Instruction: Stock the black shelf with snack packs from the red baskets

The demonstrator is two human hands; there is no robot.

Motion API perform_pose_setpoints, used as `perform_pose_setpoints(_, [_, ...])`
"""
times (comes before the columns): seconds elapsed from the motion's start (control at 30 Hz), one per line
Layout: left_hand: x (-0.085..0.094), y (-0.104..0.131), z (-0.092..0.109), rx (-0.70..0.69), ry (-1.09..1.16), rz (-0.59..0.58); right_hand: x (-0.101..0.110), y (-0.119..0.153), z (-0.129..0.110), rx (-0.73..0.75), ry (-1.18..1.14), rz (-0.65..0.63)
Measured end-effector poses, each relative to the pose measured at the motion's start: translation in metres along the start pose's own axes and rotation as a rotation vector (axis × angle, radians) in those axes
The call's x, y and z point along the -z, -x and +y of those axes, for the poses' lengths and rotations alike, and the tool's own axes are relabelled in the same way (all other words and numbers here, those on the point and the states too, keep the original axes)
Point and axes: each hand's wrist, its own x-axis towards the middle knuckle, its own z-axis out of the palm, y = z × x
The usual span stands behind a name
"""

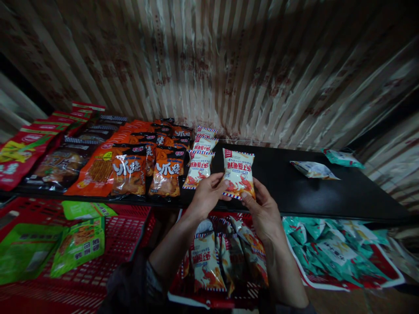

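A white snack bag point(238, 170) with red lettering and an orange lower edge is held up in front of me, over the front of the black shelf point(278, 192). My left hand point(211, 194) grips its lower left side, and my right hand point(262, 205) has the lower right corner, thumb on the front. Just left of it, a row of matching white snack bags point(199, 168) runs back along the shelf. Below my hands, more of the same bags point(206, 261) fill a red basket point(216, 303), partly hidden by my forearms.
Orange and black snack bags point(166, 172), dark bags point(59, 165) and red bags point(26, 150) line the shelf's left. A white bag point(314, 170) and a teal bag point(343, 158) lie at right. Baskets below hold green bags point(81, 244) and teal bags point(337, 248). A striped curtain point(196, 61) hangs behind.
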Motion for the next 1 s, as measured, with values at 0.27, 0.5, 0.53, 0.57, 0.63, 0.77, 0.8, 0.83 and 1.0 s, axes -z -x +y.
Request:
perform_pose_setpoints(0.27, [-0.003,0.000,-0.001,0.035,-0.009,0.053,-0.003,0.001,-0.003,0.042,0.014,0.044])
perform_pose_setpoints(0.5, [0.001,-0.001,-0.006,-0.115,-0.296,0.108,-0.001,-0.002,0.000,0.118,0.049,0.090])
perform_pose_setpoints(0.53, [0.000,0.000,-0.006,-0.173,-0.343,0.139,-0.002,-0.002,0.000,0.144,0.054,0.098])
perform_pose_setpoints(0.57, [0.000,0.001,-0.005,-0.223,-0.380,0.157,-0.003,-0.001,0.000,0.173,0.059,0.102])
perform_pose_setpoints(0.63, [-0.002,0.004,-0.002,-0.283,-0.427,0.140,-0.005,0.001,0.000,0.237,0.072,0.111])
perform_pose_setpoints(0.77, [-0.005,0.010,0.001,-0.256,-0.437,0.037,-0.008,0.006,-0.003,0.300,0.126,0.120])
perform_pose_setpoints(0.8, [-0.005,0.010,0.001,-0.244,-0.426,0.025,-0.008,0.006,-0.004,0.291,0.134,0.116])
perform_pose_setpoints(0.83, [-0.005,0.010,0.001,-0.239,-0.422,0.024,-0.008,0.007,-0.004,0.277,0.139,0.110])
perform_pose_setpoints(1.0, [-0.005,0.012,0.003,-0.296,-0.568,0.094,-0.008,0.007,-0.003,0.295,0.200,0.134])
